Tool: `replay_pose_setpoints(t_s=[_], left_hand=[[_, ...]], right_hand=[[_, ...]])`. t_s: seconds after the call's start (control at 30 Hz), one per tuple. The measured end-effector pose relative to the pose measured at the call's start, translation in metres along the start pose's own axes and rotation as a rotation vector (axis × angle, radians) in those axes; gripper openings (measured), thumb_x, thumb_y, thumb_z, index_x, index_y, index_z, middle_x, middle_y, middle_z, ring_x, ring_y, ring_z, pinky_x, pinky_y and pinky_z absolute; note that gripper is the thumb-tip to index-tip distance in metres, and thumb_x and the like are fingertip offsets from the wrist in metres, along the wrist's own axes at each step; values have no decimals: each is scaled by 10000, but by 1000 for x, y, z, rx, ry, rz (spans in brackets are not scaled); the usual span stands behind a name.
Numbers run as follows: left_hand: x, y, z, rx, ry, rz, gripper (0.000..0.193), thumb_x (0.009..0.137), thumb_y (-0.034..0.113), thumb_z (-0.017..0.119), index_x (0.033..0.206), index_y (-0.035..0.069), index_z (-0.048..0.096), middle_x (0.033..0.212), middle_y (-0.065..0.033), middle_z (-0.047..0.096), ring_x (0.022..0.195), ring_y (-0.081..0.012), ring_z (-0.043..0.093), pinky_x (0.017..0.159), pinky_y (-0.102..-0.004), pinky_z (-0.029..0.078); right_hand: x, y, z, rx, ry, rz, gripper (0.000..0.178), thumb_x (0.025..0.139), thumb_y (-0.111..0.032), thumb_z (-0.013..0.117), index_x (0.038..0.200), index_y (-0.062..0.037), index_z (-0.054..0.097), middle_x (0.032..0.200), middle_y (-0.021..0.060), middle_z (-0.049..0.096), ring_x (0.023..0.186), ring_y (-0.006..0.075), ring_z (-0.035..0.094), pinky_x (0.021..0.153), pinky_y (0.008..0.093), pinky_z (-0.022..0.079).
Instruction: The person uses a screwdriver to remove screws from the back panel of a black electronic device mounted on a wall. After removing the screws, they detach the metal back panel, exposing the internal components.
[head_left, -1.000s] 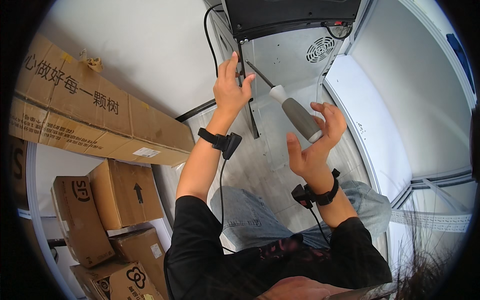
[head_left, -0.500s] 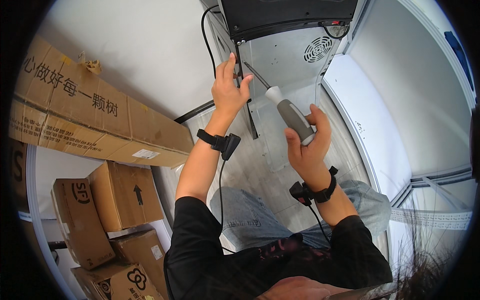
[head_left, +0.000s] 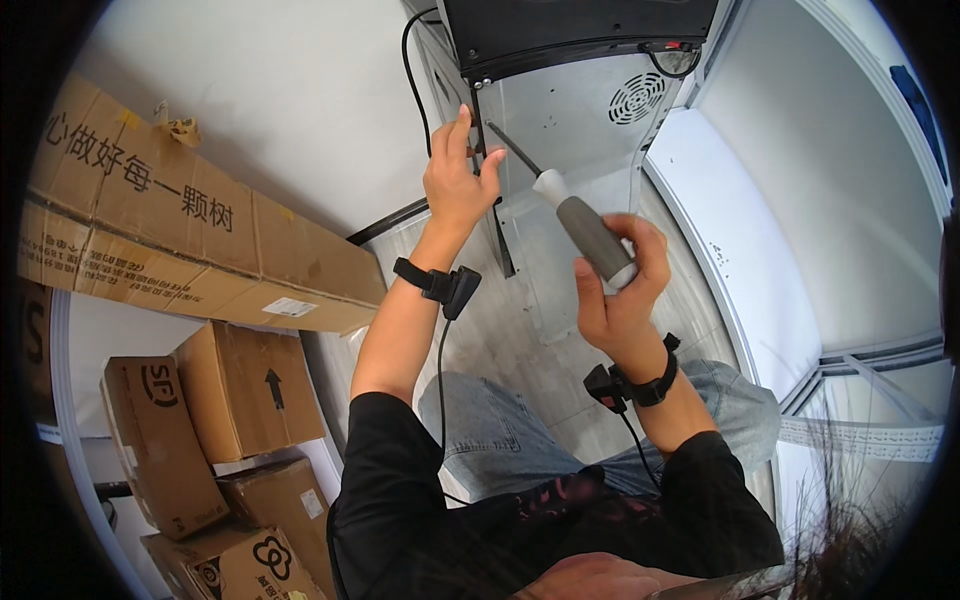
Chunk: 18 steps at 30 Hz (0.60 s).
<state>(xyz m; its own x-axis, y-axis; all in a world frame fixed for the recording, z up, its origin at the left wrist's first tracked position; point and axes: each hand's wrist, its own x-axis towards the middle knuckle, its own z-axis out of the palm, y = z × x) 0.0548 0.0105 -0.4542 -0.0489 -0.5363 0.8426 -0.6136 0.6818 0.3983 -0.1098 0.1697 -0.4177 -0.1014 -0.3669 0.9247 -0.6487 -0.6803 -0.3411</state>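
Note:
My right hand (head_left: 632, 290) is wrapped round the grey handle of a screwdriver (head_left: 588, 228). Its dark shaft points up and to the left, with the tip close to a narrow black metal edge strip (head_left: 482, 118). Against that strip rests my left hand (head_left: 462, 180), fingers stretched upward and thumb spread to the right, near the screwdriver's tip. The strip runs along the left edge of a pale metal cabinet (head_left: 570, 110), whose panel has a round vent. Whether the tip touches a screw is too small to tell.
A black housing (head_left: 580, 45) tops the cabinet, with a black cable (head_left: 407, 75) hanging at its left. A long cardboard box (head_left: 200, 200) stands at left, above several smaller cartons (head_left: 250, 390). White panels (head_left: 740, 230) stand at right. Each wrist wears a black strapped device with a cable.
The right hand has shifted slightly upward and to the right on the screwdriver, and the handle has turned in its grip. My left hand has stayed in place.

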Motion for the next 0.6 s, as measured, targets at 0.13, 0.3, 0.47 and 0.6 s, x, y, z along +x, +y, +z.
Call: replay_pose_setpoints(t_s=[0.13,0.3,0.47,0.6], left_hand=[[-1,0,-4,6,-18,-29,701,723,177,750,1341,61,439,1059,-137,557,726,-228,609,581,-294,534],[-1,1,-1,0,-8,-19,699,728,176,747,1342,60,436,1057,-134,555,725,-226,610,582,-295,534],[-2,-1,-2,-4,-9,-25,690,731,173,743,1339,54,439,1059,-135,552,749,-232,610,587,-298,533],[-2,2,0,1,2,-17,686,730,169,742,1336,50,443,1055,-138,552,749,-234,607,587,-298,533]], right_hand=[[10,-10,-8,-79,-108,39,555,773,-154,733,1209,23,440,980,187,532,817,317,525,691,392,427],[-1,5,2,-21,17,-32,576,772,-198,743,1216,22,450,954,173,539,800,305,514,677,380,414],[6,-11,-8,-82,-129,86,640,792,-183,717,1279,48,371,1093,227,501,934,309,509,749,374,424],[2,-6,4,122,11,86,561,817,-140,679,1254,46,380,1048,228,527,879,314,542,737,384,449]])
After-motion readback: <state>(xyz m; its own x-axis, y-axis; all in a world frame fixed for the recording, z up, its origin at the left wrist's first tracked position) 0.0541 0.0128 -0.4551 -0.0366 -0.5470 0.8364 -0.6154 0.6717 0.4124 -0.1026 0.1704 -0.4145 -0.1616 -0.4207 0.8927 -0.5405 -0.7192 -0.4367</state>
